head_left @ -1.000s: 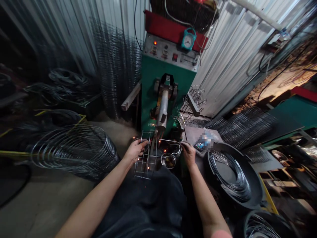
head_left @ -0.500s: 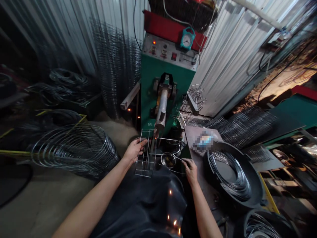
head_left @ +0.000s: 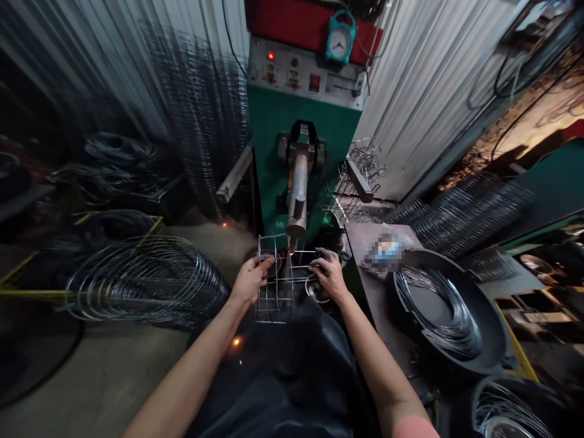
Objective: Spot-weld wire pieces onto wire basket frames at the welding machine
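A small wire grid frame (head_left: 276,286) stands upright under the welding head (head_left: 296,201) of a green machine (head_left: 301,131). My left hand (head_left: 250,281) is closed on the frame's left side. My right hand (head_left: 329,275) grips a wire piece at the frame's right side, fingers curled over it. A small round metal cup (head_left: 314,291) sits just below my right hand, partly hidden by it. A dark apron covers my lap below the frame.
A big coil of wire rings (head_left: 141,281) lies on the floor at left. A black pan (head_left: 474,356) holding wire rings (head_left: 438,310) sits at right, with another pan at the bottom right corner. Finished wire racks (head_left: 360,176) hang beside the machine. Sparks glow on the floor.
My right hand has come back up from beside the cup to the frame's right side. The left hand keeps its hold on the frame. The view has moved closer and tilted down.
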A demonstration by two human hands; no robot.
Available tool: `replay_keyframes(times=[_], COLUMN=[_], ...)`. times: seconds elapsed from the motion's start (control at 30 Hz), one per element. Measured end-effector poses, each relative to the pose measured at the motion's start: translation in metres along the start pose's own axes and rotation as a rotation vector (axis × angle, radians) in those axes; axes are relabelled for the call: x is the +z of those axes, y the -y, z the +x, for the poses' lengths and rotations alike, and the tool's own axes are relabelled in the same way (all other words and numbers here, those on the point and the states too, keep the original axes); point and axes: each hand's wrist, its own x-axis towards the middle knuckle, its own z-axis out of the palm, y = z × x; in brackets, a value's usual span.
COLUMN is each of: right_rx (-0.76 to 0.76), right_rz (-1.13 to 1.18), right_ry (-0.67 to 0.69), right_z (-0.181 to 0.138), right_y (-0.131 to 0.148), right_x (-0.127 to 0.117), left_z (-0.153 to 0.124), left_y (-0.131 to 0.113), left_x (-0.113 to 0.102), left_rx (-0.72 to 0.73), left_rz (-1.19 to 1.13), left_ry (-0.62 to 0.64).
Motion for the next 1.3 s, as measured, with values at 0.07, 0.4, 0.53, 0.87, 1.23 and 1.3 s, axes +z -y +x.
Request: replay_keyframes(times=[0.07,0.4,0.53,0.87,1.23,1.3], right_rx=[0.000,0.023,0.030,-0.009,0.030,0.037], right_rz=[0.021,0.062,0.061,0.050,0.049,0.028], right_ry=[0.011,-0.022,-0.001,-0.018,-0.004,-0.035], right_z=[0.000,0.006,0.008,0.019,0.033,0.032], right_y=[0.000,0.003,0.002,-0.001,-0.007,-0.003], right_x=[-0.003,-0.010,-0.008,-0.006,-0.003,-0.005], left_z=[0.000,0.001,0.002,0.017,0.037,0.037], left_y=[-0.001,-0.002,-0.006,-0.006,-0.010,-0.010], left_x=[0.000,0.002,0.004,0.004,0.008,0.007], left_rx=[-0.003,-0.019,-0.013,-0.047,-0.098,-0.090], left_rz=[0.010,-0.014,-0.049,-0.108,-0.113,-0.104], left_ry=[0.002,0.035,0.047,0.063,0.052,0.055])
